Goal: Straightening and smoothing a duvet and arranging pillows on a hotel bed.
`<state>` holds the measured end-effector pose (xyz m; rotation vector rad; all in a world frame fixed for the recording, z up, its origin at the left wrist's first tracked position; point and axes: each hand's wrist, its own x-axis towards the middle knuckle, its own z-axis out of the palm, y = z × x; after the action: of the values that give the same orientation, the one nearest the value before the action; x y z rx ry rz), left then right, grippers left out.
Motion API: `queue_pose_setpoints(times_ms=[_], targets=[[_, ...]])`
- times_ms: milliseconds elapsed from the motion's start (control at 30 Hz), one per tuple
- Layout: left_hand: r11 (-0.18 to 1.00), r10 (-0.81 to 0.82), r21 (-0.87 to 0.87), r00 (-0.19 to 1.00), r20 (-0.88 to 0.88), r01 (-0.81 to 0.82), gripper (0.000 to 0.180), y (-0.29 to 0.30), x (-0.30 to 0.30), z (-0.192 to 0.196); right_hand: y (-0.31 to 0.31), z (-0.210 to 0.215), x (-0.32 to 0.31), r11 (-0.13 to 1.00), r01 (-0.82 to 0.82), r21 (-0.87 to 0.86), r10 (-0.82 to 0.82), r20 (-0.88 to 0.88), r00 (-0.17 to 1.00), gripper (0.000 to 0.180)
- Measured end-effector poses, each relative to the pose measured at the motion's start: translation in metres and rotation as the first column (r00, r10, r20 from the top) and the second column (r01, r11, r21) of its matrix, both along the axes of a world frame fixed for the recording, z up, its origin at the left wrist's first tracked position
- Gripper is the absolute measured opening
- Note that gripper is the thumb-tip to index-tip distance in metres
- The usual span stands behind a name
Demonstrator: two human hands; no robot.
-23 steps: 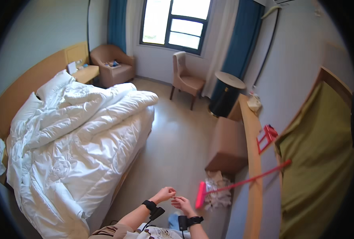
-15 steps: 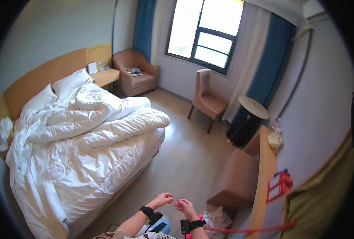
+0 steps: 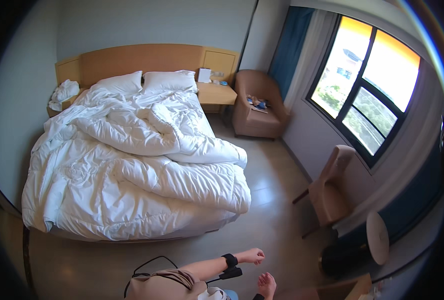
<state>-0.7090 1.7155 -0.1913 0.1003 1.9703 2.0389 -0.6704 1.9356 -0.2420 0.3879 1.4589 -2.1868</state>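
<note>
My left hand (image 3: 252,256) is held out over the floor beyond the foot of the bed, its fingers loosely bent and nothing in it. Close by, lower in the picture, my right hand (image 3: 267,285) is raised with its fingers slightly curled, also bare. The two hands do not touch each other or any object. A black strap (image 3: 230,260) circles my left wrist, with a small black device (image 3: 232,273) hanging from it. Ahead lies a bed with a rumpled white duvet (image 3: 132,175) heaped over it and two white pillows (image 3: 169,81) at the headboard.
A brown armchair (image 3: 259,121) with small items on its seat stands right of the wooden nightstand (image 3: 216,94). Below the window (image 3: 362,80) is a brown chair (image 3: 329,200). A round-topped black side table (image 3: 378,239) and a wooden edge (image 3: 344,290) are at lower right.
My view has swung left, so the bed now sits more centrally and the window has shifted right. The brown stool and red items have left the picture. Both hands stay raised, holding nothing.
</note>
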Motion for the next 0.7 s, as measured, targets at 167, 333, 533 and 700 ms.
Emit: queue_pose_setpoints(times_ms=[167,333,533,700], targets=[[0.996,0.09,-0.028,0.996,0.016,-0.089,0.023,-0.005,-0.136,-0.009,0.014,-0.039,-0.163,0.993,-0.121,0.002,0.121,0.004,0.993,0.026],[0.885,0.465,-0.003,0.885,0.035,-0.465,0.023,-0.026,-0.258,-0.031,-0.003,-0.05,-0.366,0.927,-0.33,-0.177,0.351,0.107,0.93,0.02],[0.806,0.579,0.069,0.808,0.111,-0.587,0.024,-0.084,-0.352,-0.019,-0.095,-0.026,-0.528,0.793,-0.573,-0.208,0.581,-0.027,0.814,0.02],[0.614,0.787,-0.034,0.608,0.104,-0.789,0.023,-0.163,-0.474,-0.036,-0.192,-0.017,-0.645,0.681,-0.732,-0.022,0.725,0.162,0.669,0.022]])
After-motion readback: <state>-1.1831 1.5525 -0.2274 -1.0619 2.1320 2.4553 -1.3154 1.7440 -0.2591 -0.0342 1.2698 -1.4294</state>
